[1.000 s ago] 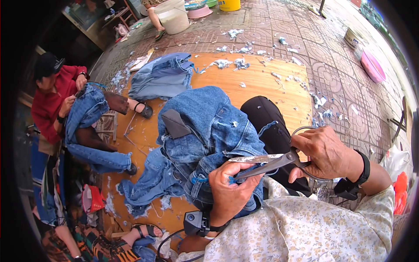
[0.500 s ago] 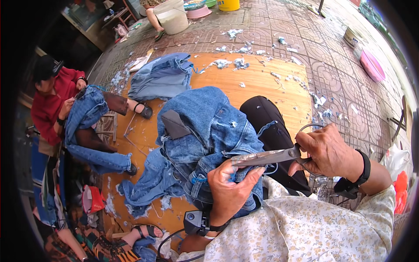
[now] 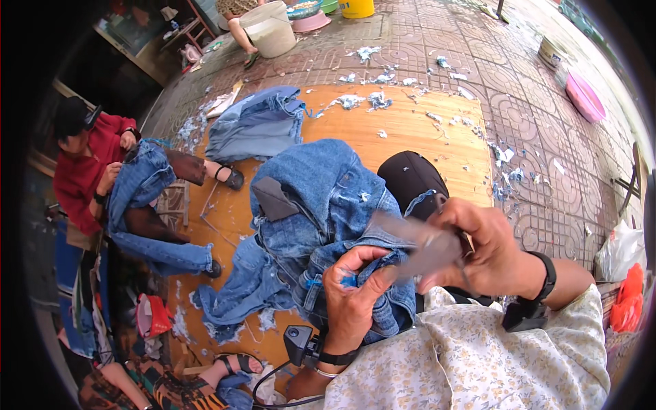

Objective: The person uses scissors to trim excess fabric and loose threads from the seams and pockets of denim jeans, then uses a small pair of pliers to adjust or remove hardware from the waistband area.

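A bunched pair of blue jeans (image 3: 318,174) lies across my lap, a dark grey piece of fabric (image 3: 276,199) showing on it. My left hand (image 3: 350,304) is closed on a fold of the denim, thumb and fingers pinching its edge, and a bit of bright blue shows between them. In my right hand (image 3: 486,239) are dark metal scissors (image 3: 437,251), smeared by motion. Their blades point left and look spread apart, right beside the pinched denim. Whether they touch the cloth is too blurred to tell.
Another folded denim piece (image 3: 256,126) lies on the wooden board (image 3: 383,130), among scattered scraps (image 3: 378,100). To the left, a person in red (image 3: 85,167) handles jeans. A white bucket (image 3: 271,31) stands at the back, a pink basin (image 3: 584,98) at the right.
My right hand has swung the scissors slightly down and left, and their blades have parted. My left hand has shifted a little, now gripping the denim fold below the blades.
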Motion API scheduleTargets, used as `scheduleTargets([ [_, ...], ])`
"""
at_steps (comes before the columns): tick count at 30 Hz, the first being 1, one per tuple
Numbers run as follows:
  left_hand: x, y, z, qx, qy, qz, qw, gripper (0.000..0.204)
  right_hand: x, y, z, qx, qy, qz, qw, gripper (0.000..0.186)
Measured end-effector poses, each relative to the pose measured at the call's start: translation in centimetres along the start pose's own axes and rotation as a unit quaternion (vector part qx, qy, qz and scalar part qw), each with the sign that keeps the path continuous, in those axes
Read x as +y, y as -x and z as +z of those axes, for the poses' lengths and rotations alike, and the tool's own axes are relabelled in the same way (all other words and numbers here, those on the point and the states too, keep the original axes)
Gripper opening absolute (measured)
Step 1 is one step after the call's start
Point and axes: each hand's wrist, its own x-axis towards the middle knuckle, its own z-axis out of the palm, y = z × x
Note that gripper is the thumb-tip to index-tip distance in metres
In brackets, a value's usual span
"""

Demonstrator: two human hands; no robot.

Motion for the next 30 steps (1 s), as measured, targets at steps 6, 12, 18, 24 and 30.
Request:
scheduleTargets([
  [6, -0.3, 0.5, -0.7, -0.033, -0.166, 0.108, 0.980, 0.019, 0.5, -0.9, 2.5, -0.001, 0.009, 0.009, 1.000, 0.035],
  [12, -0.2, 0.1, -1.7, -0.028, 0.053, -0.041, 0.997, 0.023, 3.1, -2.5, 3.2, 0.048, -0.188, 0.102, 0.976, 0.019],
  [18, 1.9, -0.6, -2.0, 0.068, 0.201, -0.020, 0.977, 0.028, 4.4, -2.6, 2.8, 0.131, -0.233, 0.079, 0.960, 0.023],
  [24, 4.1, -3.1, -3.7, 0.045, 0.338, -0.050, 0.939, 0.027, 4.1, -0.7, 3.2, 0.079, -0.188, 0.066, 0.977, 0.024],
  [30, 4.9, -3.6, -4.4, 0.011, 0.362, -0.079, 0.929, 0.028, 2.9, -1.8, 4.0, 0.092, -0.225, 0.038, 0.969, 0.023],
])
